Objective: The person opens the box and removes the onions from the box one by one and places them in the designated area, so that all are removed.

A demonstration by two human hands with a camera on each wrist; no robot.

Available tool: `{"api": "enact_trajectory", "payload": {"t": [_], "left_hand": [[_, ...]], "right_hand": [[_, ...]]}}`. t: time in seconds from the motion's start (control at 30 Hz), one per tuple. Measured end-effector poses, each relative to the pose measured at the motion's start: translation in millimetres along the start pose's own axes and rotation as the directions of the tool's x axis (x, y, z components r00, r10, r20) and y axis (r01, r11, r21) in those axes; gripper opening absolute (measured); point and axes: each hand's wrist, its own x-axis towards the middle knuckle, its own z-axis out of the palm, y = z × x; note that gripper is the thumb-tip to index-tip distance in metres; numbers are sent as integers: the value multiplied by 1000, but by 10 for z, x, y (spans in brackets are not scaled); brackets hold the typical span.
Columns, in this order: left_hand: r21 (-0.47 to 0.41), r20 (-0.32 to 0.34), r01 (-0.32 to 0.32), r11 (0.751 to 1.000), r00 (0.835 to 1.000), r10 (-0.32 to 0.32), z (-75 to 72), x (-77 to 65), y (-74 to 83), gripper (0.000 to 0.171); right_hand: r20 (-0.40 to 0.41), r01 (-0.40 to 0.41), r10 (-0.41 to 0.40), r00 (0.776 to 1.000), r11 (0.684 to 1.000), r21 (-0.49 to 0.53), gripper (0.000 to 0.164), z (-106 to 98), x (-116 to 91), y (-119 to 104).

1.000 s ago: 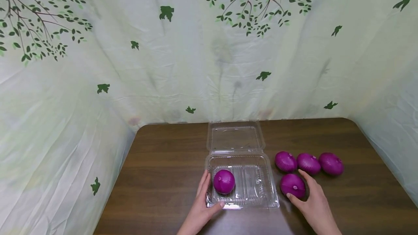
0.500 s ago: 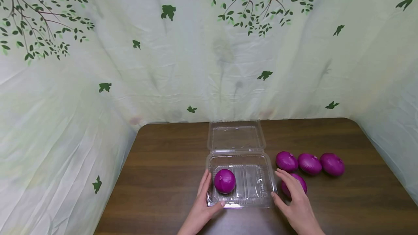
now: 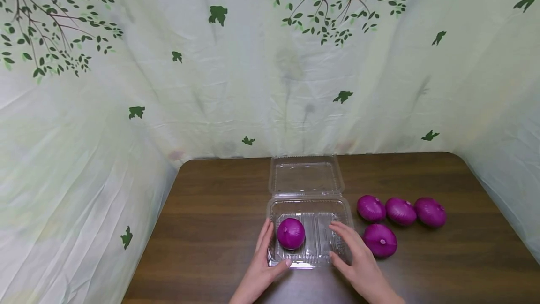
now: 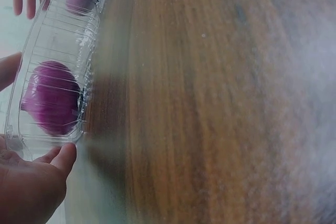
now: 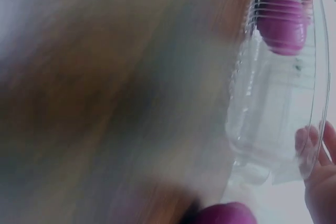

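A clear plastic clamshell container (image 3: 310, 205) lies opened on the table, its lid (image 3: 305, 177) laid back away from me. One purple onion (image 3: 291, 233) sits in the left part of its base. At the near left corner my left hand (image 3: 263, 266) grips the container, fingers along the side and thumb at the front rim. My right hand (image 3: 358, 266) hovers over the container's right part, fingers and thumb spread apart with nothing between them. Just right of that hand rests another purple onion (image 3: 380, 241) on the table.
Behind the nearest loose onion, a row of purple onions stands: a left one (image 3: 371, 209), a middle one (image 3: 401, 211) and a right one (image 3: 430, 212). The brown wooden table (image 3: 211, 215) ends at a leaf-printed curtain (image 3: 236, 83).
My right hand has left the near loose onion and moved left over the container, carrying nothing. That onion stays on the table. My left hand keeps its place at the container.
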Motion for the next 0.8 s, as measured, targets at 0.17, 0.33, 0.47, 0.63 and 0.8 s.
{"api": "enact_trajectory", "payload": {"t": [0.17, 0.33, 0.47, 0.63, 0.8], "left_hand": [[-5, -6, -13, 1000, 1000, 13, -2, 3, 8, 102], [-5, -11, -26, 1000, 1000, 26, -7, 5, 17, 100], [-7, -12, -28, 1000, 1000, 28, -8, 9, 20, 99], [-14, -8, -25, 1000, 1000, 25, -3, 14, 6, 99], [-10, -9, -29, 1000, 1000, 29, -2, 25, -5, 98]], "right_hand": [[41, 10, -8, 999, 999, -40, 74, 102, 77, -34], [92, -25, 28, 995, 999, -40, 72, 192, 167, -68], [171, -92, 91, 981, 996, -5, 67, 244, 240, -120], [243, -147, 148, 959, 989, -19, 65, 313, 325, -188], [259, -150, 156, 953, 988, -42, 65, 408, 425, -193]]}}
